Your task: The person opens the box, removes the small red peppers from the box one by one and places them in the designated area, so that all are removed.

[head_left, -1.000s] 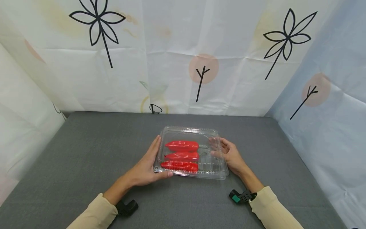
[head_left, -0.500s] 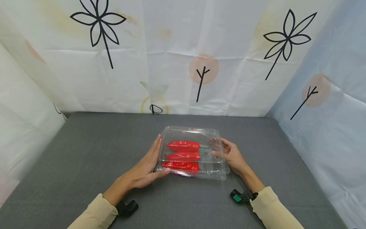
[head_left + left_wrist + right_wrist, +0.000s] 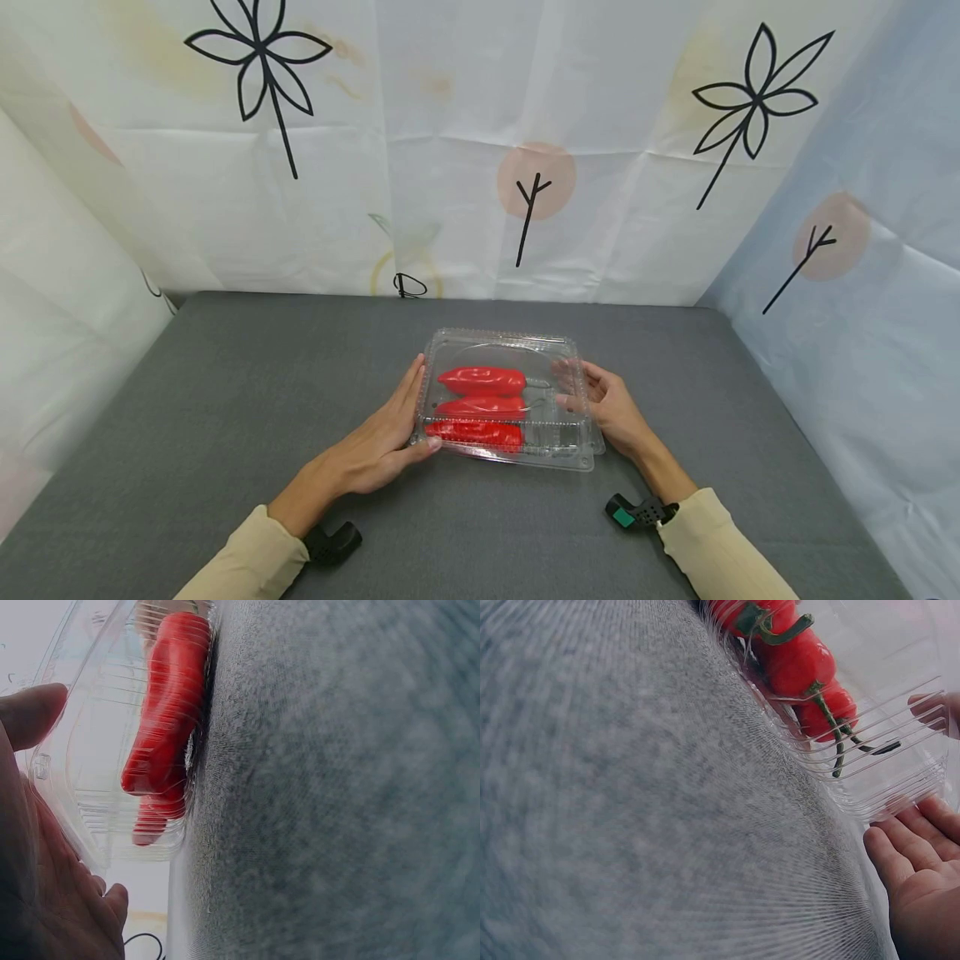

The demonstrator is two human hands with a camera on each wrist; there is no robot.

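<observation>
A clear plastic clamshell box point(image 3: 555, 350) lies on the grey tabletop, its lid over the base. Inside are three red peppers point(image 3: 482, 382), side by side with green stems to the right. My left hand point(image 3: 375, 450) is at the box's left side, fingers stretched along it and thumb at the front left corner. In the left wrist view the thumb point(image 3: 34, 714) lies at the box's rim. My right hand point(image 3: 611, 410) is at the right side. The right wrist view shows its fairly straight fingers point(image 3: 911, 844) against the ribbed wall; the thumb is seen partly through the plastic.
The grey cloth-covered tabletop point(image 3: 247, 400) runs back to a white printed fabric wall point(image 3: 442, 167). Fabric also hangs at the left and right. Black wrist mounts point(image 3: 333, 543) sit at both sleeve cuffs, close above the table.
My left thumb has drawn back a little to the left along the box's front edge. The box has shifted very slightly right. My right hand stays at the right side.
</observation>
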